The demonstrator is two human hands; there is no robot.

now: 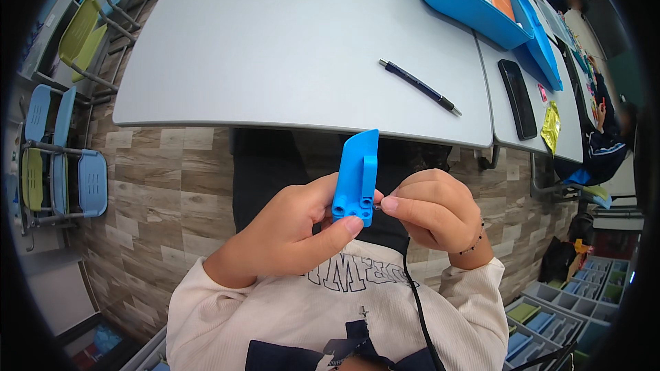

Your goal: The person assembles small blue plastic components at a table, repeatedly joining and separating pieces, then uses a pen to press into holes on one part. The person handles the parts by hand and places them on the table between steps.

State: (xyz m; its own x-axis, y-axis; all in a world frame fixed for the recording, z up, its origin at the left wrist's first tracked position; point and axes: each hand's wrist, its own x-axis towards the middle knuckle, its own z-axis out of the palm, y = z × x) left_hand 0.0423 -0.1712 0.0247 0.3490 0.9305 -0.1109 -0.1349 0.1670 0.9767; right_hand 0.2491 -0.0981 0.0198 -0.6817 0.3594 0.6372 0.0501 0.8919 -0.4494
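Note:
A blue plastic panel piece (355, 172) with round holes at its lower end stands upright in front of my chest, short of the table's near edge. My left hand (302, 223) grips its lower end, the thumb pressed beside the holes. From the right, my right hand (434, 211) pinches a small dark part (377, 207) against the piece's lower right side. The fingers mostly cover that part, so its kind does not show.
A white table (275, 48) spans the far side. On it lie a dark pen (420, 87), a black phone (517, 99), a yellow wrapper (551, 127) and a blue bin (454, 3) of parts. Stacked chairs (92, 182) stand left; another person (605, 154) sits far right.

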